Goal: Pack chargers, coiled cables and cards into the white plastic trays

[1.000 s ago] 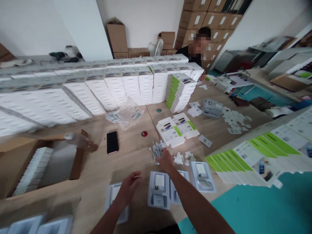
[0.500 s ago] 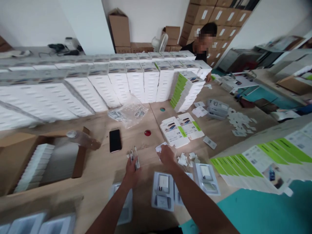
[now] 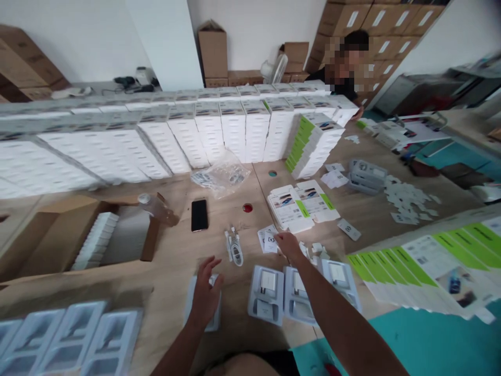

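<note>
My left hand (image 3: 207,290) hovers with fingers spread over a grey plastic tray (image 3: 190,303), partly covering it. A coiled white cable (image 3: 235,249) lies on the table just beyond that hand. My right hand (image 3: 288,246) is closed at the edge of a small printed card (image 3: 270,242), which overlaps another card. Beside its wrist lie small white pieces (image 3: 318,249). Nearer to me stand filled trays: one tray (image 3: 255,309) shows a white adapter (image 3: 268,280) and a folded white piece; two more sit under and past my right forearm.
White boxes (image 3: 230,128) form a long wall at the back. Flat printed cartons (image 3: 289,209), a phone (image 3: 199,215) and a plastic bag (image 3: 223,175) lie mid-table. An open cardboard box (image 3: 146,243) and trays (image 3: 113,339) are at left. A person (image 3: 344,68) is behind the boxes.
My left hand let go of the white cable, which now lies on the table, and drew back over the tray, opening. My right hand stays by the cards. The view shifted left.
</note>
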A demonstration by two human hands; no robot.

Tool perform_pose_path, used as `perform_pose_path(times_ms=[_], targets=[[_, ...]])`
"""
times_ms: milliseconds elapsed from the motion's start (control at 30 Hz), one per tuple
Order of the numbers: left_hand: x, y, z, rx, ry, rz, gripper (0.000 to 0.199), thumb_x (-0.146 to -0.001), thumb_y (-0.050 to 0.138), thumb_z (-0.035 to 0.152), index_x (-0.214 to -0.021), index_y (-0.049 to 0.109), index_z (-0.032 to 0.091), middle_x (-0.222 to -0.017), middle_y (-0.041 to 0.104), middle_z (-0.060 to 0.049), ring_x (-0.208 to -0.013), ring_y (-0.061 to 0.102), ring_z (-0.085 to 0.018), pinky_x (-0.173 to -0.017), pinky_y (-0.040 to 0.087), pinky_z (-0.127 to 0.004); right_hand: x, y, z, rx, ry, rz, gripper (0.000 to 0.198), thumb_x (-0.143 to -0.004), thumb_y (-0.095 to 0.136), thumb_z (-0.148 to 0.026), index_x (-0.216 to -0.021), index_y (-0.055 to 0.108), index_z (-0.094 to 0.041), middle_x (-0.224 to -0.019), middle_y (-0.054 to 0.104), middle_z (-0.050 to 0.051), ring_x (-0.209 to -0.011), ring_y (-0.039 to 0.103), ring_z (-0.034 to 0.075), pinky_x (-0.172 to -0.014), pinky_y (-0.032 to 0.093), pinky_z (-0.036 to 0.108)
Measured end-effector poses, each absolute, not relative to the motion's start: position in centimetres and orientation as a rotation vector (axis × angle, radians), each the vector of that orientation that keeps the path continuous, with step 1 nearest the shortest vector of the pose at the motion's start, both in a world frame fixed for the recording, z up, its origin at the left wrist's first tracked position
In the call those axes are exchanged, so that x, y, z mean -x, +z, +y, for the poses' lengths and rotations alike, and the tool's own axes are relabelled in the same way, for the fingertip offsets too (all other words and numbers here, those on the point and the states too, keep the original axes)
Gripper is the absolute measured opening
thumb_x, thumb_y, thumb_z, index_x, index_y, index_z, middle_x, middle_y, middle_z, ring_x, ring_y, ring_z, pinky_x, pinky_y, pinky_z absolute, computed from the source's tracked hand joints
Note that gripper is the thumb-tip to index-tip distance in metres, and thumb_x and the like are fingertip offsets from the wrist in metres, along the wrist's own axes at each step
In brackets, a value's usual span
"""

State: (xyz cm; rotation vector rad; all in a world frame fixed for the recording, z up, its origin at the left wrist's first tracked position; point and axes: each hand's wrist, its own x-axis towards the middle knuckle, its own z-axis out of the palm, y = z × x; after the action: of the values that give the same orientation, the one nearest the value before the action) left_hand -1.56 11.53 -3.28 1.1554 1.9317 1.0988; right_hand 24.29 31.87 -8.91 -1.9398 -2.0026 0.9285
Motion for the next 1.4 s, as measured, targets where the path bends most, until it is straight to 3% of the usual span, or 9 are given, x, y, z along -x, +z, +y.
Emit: perform_pose_path(times_ms=[100, 200, 300, 400, 533, 767, 867, 1000, 1400], targets=[[0.8, -3.0, 10.8, -0.848, 1.102, 1.732, 0.037, -0.08, 0.059, 0.046, -0.102, 0.065, 0.017, -0.095, 0.066, -0.008, -0.084, 0.061, -0.019, -0.066, 0.044, -0.027, -25.0, -6.7, 30.6, 1.884, 0.91, -1.961, 0.028, -0.086, 0.051, -0.031, -0.076, 0.073, -0.018, -0.07, 0.07, 0.004, -0.069, 0.062, 0.016, -0.064, 0.041, 0.025], [-0.1, -2.2, 10.3, -0.443, 0.937, 1.403, 0.054, -0.077, 0.054, 0.064, -0.088, 0.065, 0.012, -0.07, 0.065, -0.005, -0.054, 0.056, -0.012, -0.046, 0.031, -0.022, -24.0, -4.3, 27.0, 1.712, 0.954, -1.882, 0.028, -0.086, 0.052, -0.036, -0.094, 0.073, -0.02, -0.081, 0.073, 0.003, -0.075, 0.065, 0.017, -0.07, 0.048, 0.026], [-0.8, -1.1, 9.7, -0.185, 0.844, 1.146, 0.064, -0.075, 0.051, 0.071, -0.09, 0.066, 0.01, -0.073, 0.068, -0.009, -0.053, 0.06, -0.013, -0.042, 0.03, -0.02, -21.9, -2.6, 21.4, 1.254, 1.059, -1.901, 0.021, -0.085, 0.057, -0.035, -0.093, 0.074, -0.025, -0.102, 0.072, 0.004, -0.092, 0.066, 0.02, -0.085, 0.052, 0.032], [-1.0, -0.1, 8.8, -0.261, 0.976, 1.15, 0.047, -0.073, 0.066, 0.055, -0.093, 0.065, 0.013, -0.081, 0.07, -0.007, -0.063, 0.065, -0.015, -0.047, 0.04, -0.019, -19.9, -1.6, 16.2, 0.888, 1.153, -2.075, 0.016, -0.085, 0.06, -0.031, -0.089, 0.075, -0.028, -0.112, 0.068, 0.006, -0.1, 0.064, 0.021, -0.091, 0.051, 0.036], [-1.0, 1.1, 7.0, -0.549, 1.007, 1.371, 0.029, -0.071, 0.072, 0.036, -0.086, 0.068, 0.011, -0.076, 0.07, -0.006, -0.066, 0.066, -0.015, -0.056, 0.049, -0.022, -18.0, -1.0, 13.2, 0.973, 1.229, -2.004, 0.016, -0.082, 0.064, -0.037, -0.078, 0.072, -0.024, -0.125, 0.059, 0.008, -0.109, 0.059, 0.023, -0.087, 0.052, 0.034], [-1.0, 2.5, 4.4, -0.587, 1.041, 1.299, 0.038, -0.078, 0.066, 0.044, -0.092, 0.068, 0.009, -0.085, 0.072, -0.011, -0.074, 0.07, -0.02, -0.067, 0.055, -0.029, -16.3, -0.4, 12.7, 1.131, 1.467, -1.867, 0.023, -0.08, 0.062, -0.041, -0.07, 0.065, -0.021, -0.066, 0.064, 0.0, -0.059, 0.057, 0.015, -0.057, 0.045, 0.025], [-1.3, 2.1, 3.8, -0.623, 1.065, 1.431, 0.033, -0.07, 0.075, 0.043, -0.08, 0.066, 0.012, -0.075, 0.071, -0.007, -0.067, 0.068, -0.018, -0.063, 0.054, -0.027, -15.9, -0.9, 12.2, 1.118, 1.53, -1.753, 0.017, -0.074, 0.068, -0.036, -0.077, 0.062, -0.021, -0.066, 0.063, -0.001, -0.061, 0.058, 0.015, -0.058, 0.045, 0.026], [-1.5, 1.4, 3.4, -0.566, 1.089, 1.517, 0.032, -0.069, 0.075, 0.042, -0.072, 0.058, 0.015, -0.069, 0.071, -0.005, -0.059, 0.067, -0.017, -0.056, 0.053, -0.026, -15.6, -1.5, 11.7, 1.094, 1.812, -1.555, 0.039, -0.069, 0.072, -0.035, -0.101, 0.055, -0.019, -0.066, 0.064, -0.002, -0.057, 0.06, 0.015, -0.05, 0.045, 0.025], [0.4, -3.3, -1.1, -0.656, 1.008, 1.635, 0.018, -0.072, 0.064, 0.032, -0.07, 0.055, 0.017, -0.059, 0.066, -0.001, -0.05, 0.06, -0.015, -0.049, 0.045, -0.025, -14.5, -4.5, 8.8, 1.019, 2.016, -1.922, 0.015, -0.075, 0.063, -0.026, -0.085, 0.057, -0.017, -0.058, 0.063, -0.004, -0.047, 0.059, 0.013, -0.044, 0.043, 0.021]])
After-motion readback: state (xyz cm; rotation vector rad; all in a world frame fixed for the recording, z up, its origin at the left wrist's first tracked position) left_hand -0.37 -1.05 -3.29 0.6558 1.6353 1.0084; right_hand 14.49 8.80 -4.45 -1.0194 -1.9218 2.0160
